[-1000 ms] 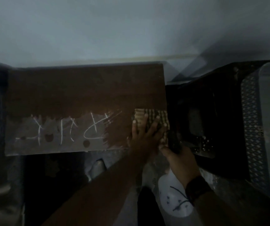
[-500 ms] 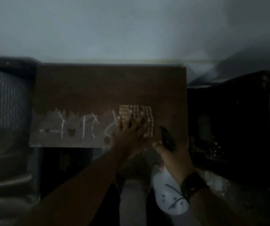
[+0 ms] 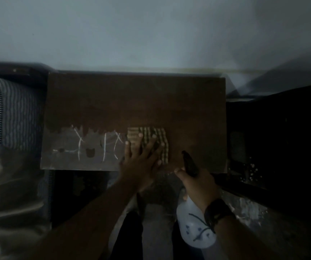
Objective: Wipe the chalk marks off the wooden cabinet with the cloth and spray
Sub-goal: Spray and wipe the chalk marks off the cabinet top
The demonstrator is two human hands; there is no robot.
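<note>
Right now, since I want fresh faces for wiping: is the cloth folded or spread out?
Folded: the checked cloth lies as a compact pad under the left hand's flat fingers on the cabinet.

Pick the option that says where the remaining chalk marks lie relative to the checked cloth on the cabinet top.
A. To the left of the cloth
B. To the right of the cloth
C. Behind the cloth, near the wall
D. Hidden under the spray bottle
A: the white chalk marks sit on the pale strip of the wooden cabinet left of the checked cloth, which the left hand presses flat.
</note>
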